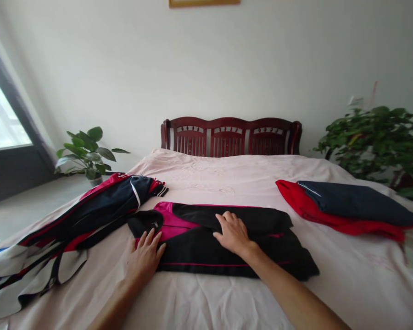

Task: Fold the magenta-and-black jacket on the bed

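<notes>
A black and magenta jacket [199,250] lies flat on the bed, its sleeves folded in over the body and its collar end to the left. My left hand [144,256] rests with fingers spread at the jacket's collar end, touching the magenta and black cloth. Across the middle of the jacket, my right hand [232,231] lies on the folded sleeve, its fingers a little bent and the thumb apart. Neither hand appears to grip the cloth.
To the left lies a loose pile of dark, red and white clothes [99,211]. Folded navy and red garments [358,201] are stacked at the right. A pink sheet [199,298] covers the bed, before a dark wooden headboard [227,135]. Potted plants [89,149] flank the bed.
</notes>
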{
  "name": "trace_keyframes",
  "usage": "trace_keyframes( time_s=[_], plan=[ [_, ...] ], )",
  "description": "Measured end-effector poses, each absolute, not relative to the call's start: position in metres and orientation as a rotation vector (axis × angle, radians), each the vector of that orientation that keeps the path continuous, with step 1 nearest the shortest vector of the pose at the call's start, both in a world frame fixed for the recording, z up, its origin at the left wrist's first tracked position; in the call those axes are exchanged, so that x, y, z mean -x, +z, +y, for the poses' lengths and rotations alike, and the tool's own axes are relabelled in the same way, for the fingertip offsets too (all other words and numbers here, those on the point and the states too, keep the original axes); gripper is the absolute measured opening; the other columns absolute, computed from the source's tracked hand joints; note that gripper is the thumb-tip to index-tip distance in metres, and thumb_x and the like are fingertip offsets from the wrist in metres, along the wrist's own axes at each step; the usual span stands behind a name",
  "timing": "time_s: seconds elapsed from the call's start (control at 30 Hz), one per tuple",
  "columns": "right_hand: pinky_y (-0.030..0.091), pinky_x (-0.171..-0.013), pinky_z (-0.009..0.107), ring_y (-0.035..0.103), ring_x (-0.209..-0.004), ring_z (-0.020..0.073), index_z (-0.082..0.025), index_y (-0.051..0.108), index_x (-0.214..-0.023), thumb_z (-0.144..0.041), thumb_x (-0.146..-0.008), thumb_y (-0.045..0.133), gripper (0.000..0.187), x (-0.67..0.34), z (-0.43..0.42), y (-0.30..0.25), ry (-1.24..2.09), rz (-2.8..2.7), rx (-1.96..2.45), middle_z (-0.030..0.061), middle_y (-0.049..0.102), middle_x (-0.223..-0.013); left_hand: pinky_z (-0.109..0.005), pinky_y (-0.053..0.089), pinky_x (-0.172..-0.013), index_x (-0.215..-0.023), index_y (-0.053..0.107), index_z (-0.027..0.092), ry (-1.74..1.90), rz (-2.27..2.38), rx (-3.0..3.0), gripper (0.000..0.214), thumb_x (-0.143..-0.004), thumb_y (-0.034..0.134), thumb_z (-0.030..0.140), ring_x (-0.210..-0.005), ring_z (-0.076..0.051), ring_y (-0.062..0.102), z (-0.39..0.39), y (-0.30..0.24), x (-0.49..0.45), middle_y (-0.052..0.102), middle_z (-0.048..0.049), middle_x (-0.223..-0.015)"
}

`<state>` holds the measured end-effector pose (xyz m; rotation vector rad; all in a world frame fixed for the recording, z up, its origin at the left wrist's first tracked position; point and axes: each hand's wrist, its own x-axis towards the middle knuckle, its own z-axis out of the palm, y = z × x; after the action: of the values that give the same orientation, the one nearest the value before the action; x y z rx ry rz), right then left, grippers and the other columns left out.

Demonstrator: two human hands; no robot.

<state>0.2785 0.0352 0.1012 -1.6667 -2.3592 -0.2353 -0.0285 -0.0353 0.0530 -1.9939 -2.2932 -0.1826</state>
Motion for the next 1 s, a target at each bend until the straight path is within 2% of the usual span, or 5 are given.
trace_keyframes(
  time_s=[0.27,0.47,0.7,0.83,1.0],
  plan=[
    [0.041,-0.090,0.034,0.056,-0.105,0.0224,-0.027,0.064,-0.123,-0.003,-0.081,0.044,0.052,-0.280,0.030,0.094,-0.212,-2.465,1.559,0.0077,0.062,-0.113,-0.053,0.022,-0.117,-0.144,0.050,0.028,-0.241,-2.253,2.030,0.052,-0.096,0.039,0.045,-0.145,-0.030,0.034,-0.037,0.053,0.034,0.041,-0.0055,-0.156],
    [0.041,-0.105,0.034,0.056,-0.121,0.0205,-0.027,0.060,-0.132,-0.029,-0.086,0.052,0.047,-0.331,0.038,0.105,0.243,-2.360,1.418,0.0040,0.061,-0.133,-0.051,0.022,-0.118,-0.142,0.052,0.024,-0.288,-2.242,1.994,0.051,-0.096,0.042,0.043,-0.146,-0.031,0.032,-0.038,0.058,0.023,0.040,-0.0074,-0.156],
    [0.030,-0.116,0.044,0.044,-0.136,0.0258,-0.017,0.053,-0.139,-0.038,-0.098,0.031,0.052,-0.385,0.078,0.123,-0.207,-2.142,1.732,0.0121,0.053,-0.144,-0.044,0.025,-0.119,-0.149,0.042,0.026,-0.512,-1.963,2.361,0.056,-0.101,0.025,0.049,-0.148,-0.025,0.028,0.030,0.093,-0.050,0.038,-0.0059,-0.158],
    [0.010,-0.121,0.052,0.024,-0.148,0.0277,-0.022,0.044,-0.147,-0.043,-0.096,0.037,0.056,-0.410,0.088,0.101,-0.127,-2.129,1.904,0.0089,0.038,-0.156,-0.050,0.022,-0.118,-0.151,0.037,0.028,-0.318,-2.070,2.315,0.059,-0.098,0.030,0.053,-0.150,-0.030,0.023,0.080,0.082,-0.065,0.033,-0.0093,-0.160],
    [0.018,-0.121,0.046,0.034,-0.144,0.0237,-0.029,0.052,-0.140,-0.046,-0.089,0.048,0.054,-0.454,0.092,0.069,0.143,-2.091,1.945,0.0018,0.046,-0.152,-0.059,0.017,-0.116,-0.151,0.037,0.028,-0.231,-2.245,2.203,0.060,-0.097,0.033,0.052,-0.148,-0.036,0.024,0.098,0.055,-0.051,0.030,-0.0145,-0.161]
  ],
)
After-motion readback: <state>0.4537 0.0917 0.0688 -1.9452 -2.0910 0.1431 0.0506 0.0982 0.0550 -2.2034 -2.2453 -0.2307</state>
